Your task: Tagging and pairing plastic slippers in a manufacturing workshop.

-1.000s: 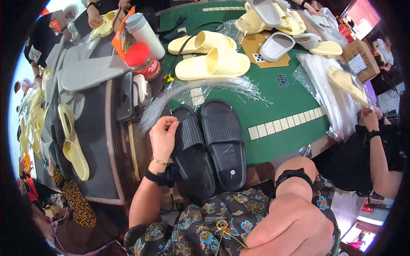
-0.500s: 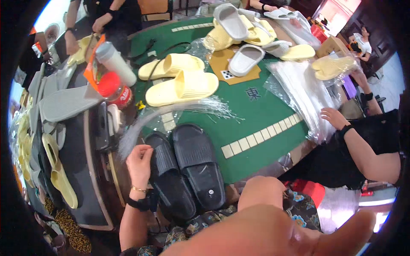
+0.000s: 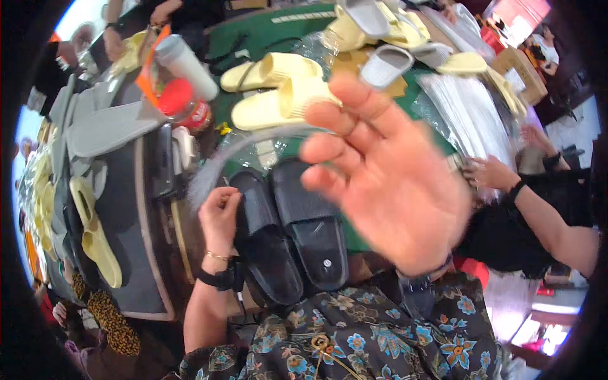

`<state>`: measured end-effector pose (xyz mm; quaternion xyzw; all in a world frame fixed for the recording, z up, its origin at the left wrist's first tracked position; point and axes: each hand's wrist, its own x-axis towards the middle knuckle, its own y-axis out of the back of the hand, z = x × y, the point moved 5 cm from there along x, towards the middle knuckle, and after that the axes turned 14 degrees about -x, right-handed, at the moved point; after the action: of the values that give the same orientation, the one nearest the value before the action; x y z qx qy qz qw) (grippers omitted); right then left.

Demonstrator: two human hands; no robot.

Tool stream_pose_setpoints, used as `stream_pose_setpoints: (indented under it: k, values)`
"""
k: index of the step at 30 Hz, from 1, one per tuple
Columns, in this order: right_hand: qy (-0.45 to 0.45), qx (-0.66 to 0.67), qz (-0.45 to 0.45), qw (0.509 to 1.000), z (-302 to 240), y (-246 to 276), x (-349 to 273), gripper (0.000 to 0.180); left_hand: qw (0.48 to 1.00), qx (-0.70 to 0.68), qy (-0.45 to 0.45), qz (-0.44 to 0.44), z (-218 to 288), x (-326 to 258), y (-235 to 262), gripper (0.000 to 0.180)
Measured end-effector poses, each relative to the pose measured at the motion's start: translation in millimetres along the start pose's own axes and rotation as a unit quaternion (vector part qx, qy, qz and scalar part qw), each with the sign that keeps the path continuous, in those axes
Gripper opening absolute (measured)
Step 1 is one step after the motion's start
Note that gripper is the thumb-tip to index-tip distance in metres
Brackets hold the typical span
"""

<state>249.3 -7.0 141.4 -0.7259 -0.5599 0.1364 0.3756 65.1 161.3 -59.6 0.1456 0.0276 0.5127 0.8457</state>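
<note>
A pair of black slippers, the left one (image 3: 269, 259) and the right one (image 3: 323, 244), lies side by side at the near table edge. Beside the left slipper's toe is my left hand (image 3: 220, 214), its thumb and fingers pinched together; whatever is between them is too small to make out. Just beyond it curves a bundle of thin clear plastic strands (image 3: 215, 163). My right hand (image 3: 402, 183) is raised close to the camera, palm showing and fingers spread, holding nothing. It covers part of the right slipper and the table's middle.
Pale yellow slippers (image 3: 259, 114) lie farther back, near a red-lidded jar (image 3: 177, 98) and a tall bottle (image 3: 189, 66). Grey and yellow slippers pile up at the far side. Right, a co-worker's hand (image 3: 494, 174) touches clear plastic bags (image 3: 465, 104). Grey slippers (image 3: 111, 130) stack at left.
My right hand has swung up from the lower right, now open over the table. The left hand stays by the black slippers. The co-worker's raised hand at right has lowered. The view has shifted.
</note>
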Motion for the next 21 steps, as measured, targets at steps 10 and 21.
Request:
stream_pose_setpoints:
  k: [10,21]
  values:
    - [-0.161,-0.797,0.135,0.567,89,175,-3,0.036,1.0,0.023,0.008,0.009,18,-6,-3,0.013]
    - [-0.076,-0.826,0.151,0.537,94,186,4,0.019,0.999,0.006,-0.041,0.026,29,-11,-12,0.018]
